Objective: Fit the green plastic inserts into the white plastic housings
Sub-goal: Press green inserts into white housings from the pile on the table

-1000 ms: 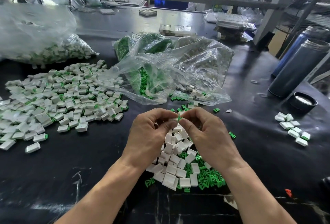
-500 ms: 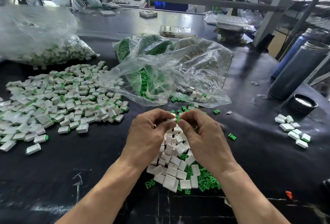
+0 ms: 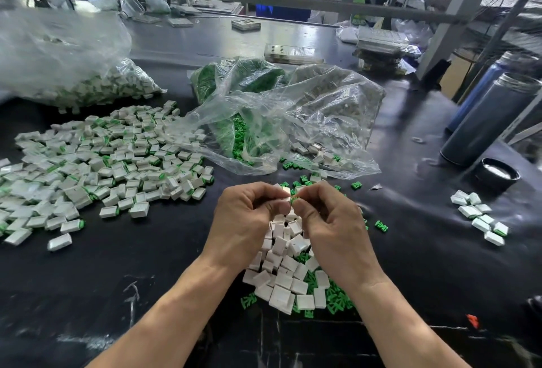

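Observation:
My left hand (image 3: 249,218) pinches a small white housing (image 3: 285,194) between thumb and fingers, just above the table. My right hand (image 3: 328,221) meets it fingertip to fingertip and pinches a green insert (image 3: 294,199) against the housing's end. Under both hands lies a heap of empty white housings (image 3: 281,279) mixed with loose green inserts (image 3: 334,300). A broad spread of housings with green ends (image 3: 102,162) covers the table at the left.
An open clear bag with green inserts (image 3: 243,139) and some housings lies behind my hands. A second bag of parts (image 3: 73,74) sits far left. Two steel flasks (image 3: 492,115) and a black lid (image 3: 497,175) stand at right, near a small cluster of housings (image 3: 481,218).
The hands have stayed together above the heap, and the fingers have shifted slightly around the housing and insert. Nothing else on the table has moved.

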`<action>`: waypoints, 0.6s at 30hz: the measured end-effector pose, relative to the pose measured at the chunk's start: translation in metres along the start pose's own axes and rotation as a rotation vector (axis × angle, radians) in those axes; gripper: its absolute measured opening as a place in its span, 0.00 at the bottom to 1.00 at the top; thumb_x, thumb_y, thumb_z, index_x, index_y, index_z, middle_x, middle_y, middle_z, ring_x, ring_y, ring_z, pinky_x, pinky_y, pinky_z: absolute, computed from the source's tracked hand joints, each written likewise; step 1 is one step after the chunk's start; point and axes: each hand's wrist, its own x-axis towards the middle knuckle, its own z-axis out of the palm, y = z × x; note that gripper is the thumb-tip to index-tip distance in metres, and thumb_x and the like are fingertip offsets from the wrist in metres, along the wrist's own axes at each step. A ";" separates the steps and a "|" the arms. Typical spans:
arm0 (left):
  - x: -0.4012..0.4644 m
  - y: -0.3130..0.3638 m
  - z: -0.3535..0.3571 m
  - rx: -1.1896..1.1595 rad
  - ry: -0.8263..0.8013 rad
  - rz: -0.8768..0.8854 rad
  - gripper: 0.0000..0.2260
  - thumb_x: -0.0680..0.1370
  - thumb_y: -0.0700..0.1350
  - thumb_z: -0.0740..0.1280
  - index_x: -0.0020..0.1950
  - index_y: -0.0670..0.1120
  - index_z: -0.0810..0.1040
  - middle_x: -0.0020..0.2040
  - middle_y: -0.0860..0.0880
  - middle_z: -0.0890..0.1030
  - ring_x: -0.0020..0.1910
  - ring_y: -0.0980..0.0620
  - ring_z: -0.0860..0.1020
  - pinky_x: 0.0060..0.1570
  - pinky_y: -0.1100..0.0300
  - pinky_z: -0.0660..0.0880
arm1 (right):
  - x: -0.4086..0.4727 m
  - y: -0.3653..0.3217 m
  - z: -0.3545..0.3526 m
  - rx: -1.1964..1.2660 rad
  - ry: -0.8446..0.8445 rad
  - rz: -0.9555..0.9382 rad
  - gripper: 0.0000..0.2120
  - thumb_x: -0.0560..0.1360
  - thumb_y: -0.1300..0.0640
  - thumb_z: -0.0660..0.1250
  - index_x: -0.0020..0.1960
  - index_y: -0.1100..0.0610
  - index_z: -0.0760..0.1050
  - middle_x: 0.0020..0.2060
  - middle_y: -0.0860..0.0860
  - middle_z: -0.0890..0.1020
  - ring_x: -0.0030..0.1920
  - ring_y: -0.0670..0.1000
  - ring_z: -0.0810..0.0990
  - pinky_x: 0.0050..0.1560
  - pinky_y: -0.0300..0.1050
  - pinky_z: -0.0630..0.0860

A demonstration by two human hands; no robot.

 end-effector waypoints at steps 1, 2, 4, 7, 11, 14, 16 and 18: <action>0.000 0.000 0.000 -0.002 0.001 0.002 0.09 0.75 0.30 0.73 0.45 0.43 0.87 0.37 0.50 0.86 0.36 0.60 0.82 0.38 0.71 0.76 | 0.000 0.000 0.000 0.006 0.005 0.000 0.07 0.80 0.59 0.71 0.45 0.49 0.79 0.32 0.44 0.78 0.32 0.45 0.73 0.35 0.47 0.72; -0.001 0.001 0.000 -0.008 0.004 0.004 0.09 0.75 0.30 0.73 0.45 0.43 0.87 0.36 0.50 0.86 0.34 0.62 0.82 0.37 0.71 0.75 | 0.000 -0.001 0.001 0.016 0.013 -0.001 0.08 0.80 0.60 0.71 0.45 0.50 0.79 0.31 0.44 0.78 0.32 0.46 0.73 0.35 0.49 0.72; -0.001 0.002 0.001 -0.026 0.011 0.008 0.09 0.74 0.30 0.73 0.45 0.43 0.87 0.36 0.51 0.86 0.33 0.63 0.80 0.36 0.72 0.75 | -0.001 -0.002 0.002 0.032 0.033 -0.008 0.08 0.80 0.61 0.71 0.45 0.50 0.79 0.31 0.45 0.78 0.32 0.47 0.74 0.35 0.52 0.73; -0.002 0.002 0.003 -0.044 0.026 0.013 0.09 0.74 0.30 0.73 0.44 0.43 0.87 0.36 0.50 0.86 0.33 0.62 0.81 0.36 0.71 0.75 | -0.003 -0.002 0.005 0.039 0.063 -0.007 0.08 0.80 0.62 0.71 0.45 0.50 0.80 0.33 0.47 0.80 0.34 0.53 0.77 0.37 0.58 0.76; -0.002 0.001 0.003 -0.053 0.029 0.003 0.09 0.74 0.29 0.73 0.43 0.42 0.87 0.37 0.47 0.86 0.35 0.58 0.82 0.37 0.69 0.76 | -0.004 -0.002 0.007 0.052 0.080 0.018 0.08 0.80 0.62 0.71 0.45 0.51 0.81 0.33 0.48 0.81 0.36 0.56 0.79 0.38 0.61 0.77; -0.003 0.003 0.003 -0.073 0.029 -0.002 0.08 0.74 0.29 0.73 0.43 0.41 0.86 0.37 0.48 0.86 0.34 0.60 0.81 0.37 0.70 0.75 | -0.005 -0.003 0.009 0.074 0.089 0.021 0.08 0.80 0.63 0.71 0.45 0.52 0.81 0.33 0.48 0.81 0.36 0.57 0.78 0.37 0.60 0.78; -0.004 0.004 0.004 -0.089 0.030 0.002 0.07 0.74 0.29 0.73 0.44 0.40 0.86 0.37 0.49 0.86 0.34 0.60 0.82 0.37 0.70 0.75 | -0.004 -0.002 0.008 0.075 0.084 0.027 0.08 0.80 0.63 0.71 0.44 0.53 0.81 0.33 0.48 0.80 0.34 0.53 0.78 0.36 0.58 0.78; -0.005 0.006 0.005 -0.105 0.022 0.010 0.06 0.75 0.30 0.73 0.44 0.40 0.86 0.36 0.50 0.86 0.33 0.61 0.81 0.36 0.71 0.75 | -0.001 -0.001 0.004 0.120 0.071 0.054 0.07 0.80 0.63 0.70 0.45 0.53 0.81 0.31 0.49 0.80 0.32 0.48 0.77 0.33 0.50 0.77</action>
